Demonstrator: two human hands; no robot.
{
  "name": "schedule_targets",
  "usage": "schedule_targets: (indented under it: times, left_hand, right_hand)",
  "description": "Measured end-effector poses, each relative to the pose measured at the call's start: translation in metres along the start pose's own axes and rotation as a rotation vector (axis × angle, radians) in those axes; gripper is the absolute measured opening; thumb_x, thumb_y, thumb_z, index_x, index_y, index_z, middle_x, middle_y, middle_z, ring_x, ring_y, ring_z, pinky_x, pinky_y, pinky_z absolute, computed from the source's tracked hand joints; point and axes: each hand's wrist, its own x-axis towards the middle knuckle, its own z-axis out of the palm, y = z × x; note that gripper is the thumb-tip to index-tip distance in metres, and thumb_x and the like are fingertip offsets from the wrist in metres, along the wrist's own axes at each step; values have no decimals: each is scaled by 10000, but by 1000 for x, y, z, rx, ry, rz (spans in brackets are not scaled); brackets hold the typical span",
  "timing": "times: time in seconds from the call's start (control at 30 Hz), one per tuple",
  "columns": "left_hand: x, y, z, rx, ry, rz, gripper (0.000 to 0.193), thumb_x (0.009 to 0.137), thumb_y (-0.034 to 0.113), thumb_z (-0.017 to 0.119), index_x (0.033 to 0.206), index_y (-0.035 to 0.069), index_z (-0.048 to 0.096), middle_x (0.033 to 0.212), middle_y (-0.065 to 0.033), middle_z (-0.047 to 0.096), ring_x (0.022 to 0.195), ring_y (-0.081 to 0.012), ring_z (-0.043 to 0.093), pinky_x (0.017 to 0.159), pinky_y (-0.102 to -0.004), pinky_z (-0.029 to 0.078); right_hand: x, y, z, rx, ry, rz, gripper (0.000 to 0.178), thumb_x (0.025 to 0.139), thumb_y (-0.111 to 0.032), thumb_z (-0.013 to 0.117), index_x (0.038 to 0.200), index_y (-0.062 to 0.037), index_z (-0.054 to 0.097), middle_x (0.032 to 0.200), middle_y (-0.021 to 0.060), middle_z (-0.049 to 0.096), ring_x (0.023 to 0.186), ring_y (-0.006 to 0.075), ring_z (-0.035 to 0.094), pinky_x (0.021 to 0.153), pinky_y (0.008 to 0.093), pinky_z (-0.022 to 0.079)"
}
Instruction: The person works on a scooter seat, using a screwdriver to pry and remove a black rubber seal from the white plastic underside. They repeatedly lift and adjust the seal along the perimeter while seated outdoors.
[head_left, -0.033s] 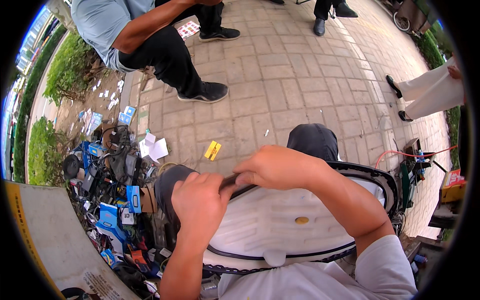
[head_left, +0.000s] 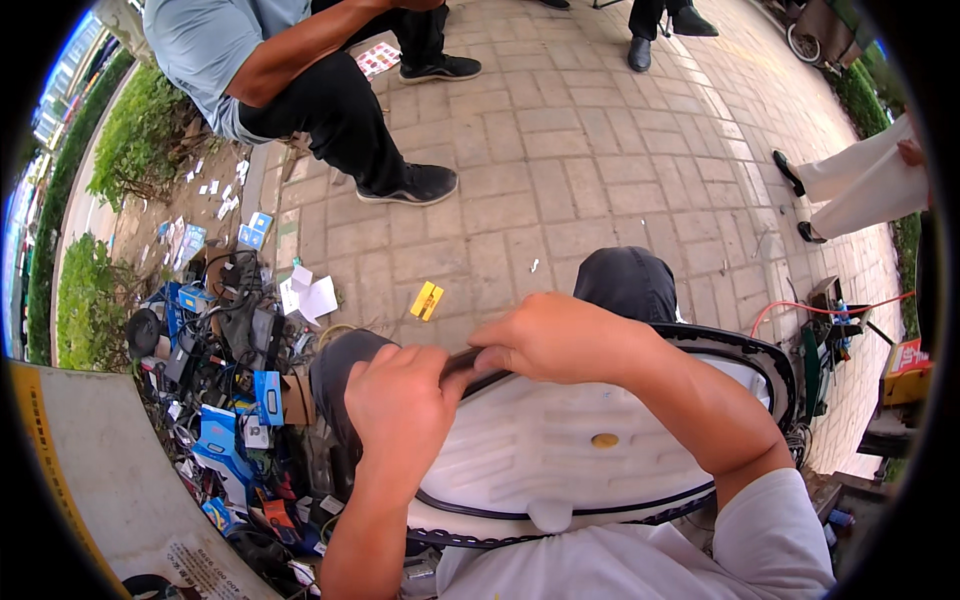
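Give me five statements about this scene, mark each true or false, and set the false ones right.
1. The left hand and right hand hold the dark edge of the white panel. True.
2. The yellow card lies on the white panel. False: it lies on the paving.
3. A red cable shows to the right. True.
4. The heap of boxes and cables is on the person's right. False: it is on the left.
5. The white panel bears a yellowish oval. True.

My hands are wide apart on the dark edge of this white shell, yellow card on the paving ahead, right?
Not wide apart: the head view shows your left hand and right hand close together on the dark edge of the white shell; the rest holds.
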Motion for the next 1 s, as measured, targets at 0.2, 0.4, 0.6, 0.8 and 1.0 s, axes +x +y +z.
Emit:
schedule_targets:
  times: [0.2,0.4,0.6,0.8,1.0]
  left_hand:
    - [-4,3,1,6,80,59,250,693,263,843,714,131,631,673,-10,615,689,-228,614,592,-402,403]
    - [-7,7,-6,23,45,40,262,666,252,869,814,94,721,742,-48,685,741,-252,642,655,-398,435]
    - [-9,8,-12,29,11,15,275,661,241,867,849,95,729,784,-23,695,787,-238,643,662,-394,441]
    - [8,1,-48,-162,-301,142,489,719,291,835,1121,56,686,982,-75,702,964,-298,655,835,-402,505]
    - [49,18,-37,-462,-722,49,900,863,661,668,1444,1,477,1051,-191,709,936,-389,701,776,-423,553]
  right_hand:
    - [-16,-5,22,-262,221,-49,180,869,-220,731,963,-72,690,778,121,679,722,357,665,596,452,518]
    - [-16,-10,21,-323,256,79,290,852,-310,759,839,-50,631,716,98,648,678,316,671,550,404,512]
    - [-26,-21,37,-450,409,55,357,882,-380,711,738,-67,615,628,82,625,611,270,661,532,384,485]
    - [-34,-42,51,-518,662,36,242,802,-294,717,767,-84,602,690,38,584,674,219,605,653,347,446]
    - [-33,-24,65,-462,744,39,181,718,-164,670,879,-90,636,758,33,576,747,218,584,716,348,436]
